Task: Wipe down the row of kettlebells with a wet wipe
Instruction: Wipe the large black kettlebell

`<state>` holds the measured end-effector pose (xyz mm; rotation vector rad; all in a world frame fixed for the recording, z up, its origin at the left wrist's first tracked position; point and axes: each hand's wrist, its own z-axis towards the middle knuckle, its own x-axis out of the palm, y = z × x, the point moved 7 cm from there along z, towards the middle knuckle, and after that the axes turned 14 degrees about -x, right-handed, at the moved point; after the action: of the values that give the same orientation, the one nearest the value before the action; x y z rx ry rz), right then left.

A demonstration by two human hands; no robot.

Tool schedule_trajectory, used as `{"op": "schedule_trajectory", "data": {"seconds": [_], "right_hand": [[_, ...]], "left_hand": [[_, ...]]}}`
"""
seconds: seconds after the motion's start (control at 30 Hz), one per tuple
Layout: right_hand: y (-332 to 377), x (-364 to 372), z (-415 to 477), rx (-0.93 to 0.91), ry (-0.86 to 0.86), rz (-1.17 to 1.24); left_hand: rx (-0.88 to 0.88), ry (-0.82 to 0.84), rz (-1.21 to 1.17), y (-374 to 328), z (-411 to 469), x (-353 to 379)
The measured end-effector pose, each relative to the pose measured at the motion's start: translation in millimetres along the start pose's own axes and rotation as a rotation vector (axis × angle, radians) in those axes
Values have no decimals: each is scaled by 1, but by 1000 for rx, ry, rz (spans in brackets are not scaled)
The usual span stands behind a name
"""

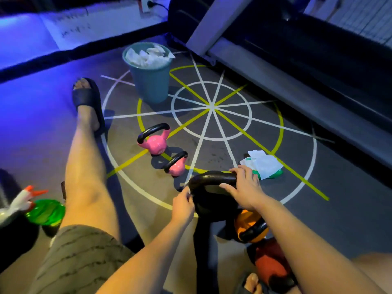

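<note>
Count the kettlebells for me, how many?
5: larger pink kettlebell and smaller pink kettlebell ahead, black kettlebell in right hand, orange kettlebell and red kettlebell nearest. More may be hidden.

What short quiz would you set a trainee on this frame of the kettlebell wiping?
1. True or false: both hands are off the black kettlebell.
2. What fills the teal bin? A) water B) crumpled white wipes C) kettlebells
3. How many pink kettlebells stand on the floor?

Key:
1. False. The right hand grips its handle and the left hand pinches a white wipe at the handle's side.
2. B.
3. Two: a larger pink kettlebell and a smaller pink kettlebell.
</note>
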<state>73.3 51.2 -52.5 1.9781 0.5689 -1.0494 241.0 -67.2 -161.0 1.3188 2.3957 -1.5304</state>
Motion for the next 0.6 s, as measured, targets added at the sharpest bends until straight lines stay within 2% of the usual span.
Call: {"op": "schedule_trajectory", "data": {"seconds": [0.07, 0.2, 0.3, 0.37, 0.47, 0.6], "right_hand": [[2, 0, 3, -3, 5, -20], [2, 5, 5, -5, -7, -41], [0, 4, 6, 10, 18, -53], [2, 5, 6, 9, 27, -57], [5, 4, 4, 2, 12, -53], [5, 2, 2, 2, -3, -30]], "left_hand": [[-96, -16, -72, 4, 1, 2], [-297, 69, -724, 4, -5, -4], [-327, 46, -912, 1, -10, -12], [-257, 0, -909, -4, -16, -21], [-176, -33, -659, -6, -17, -22], [-269, 146, -508, 3, -11, 3]]}}
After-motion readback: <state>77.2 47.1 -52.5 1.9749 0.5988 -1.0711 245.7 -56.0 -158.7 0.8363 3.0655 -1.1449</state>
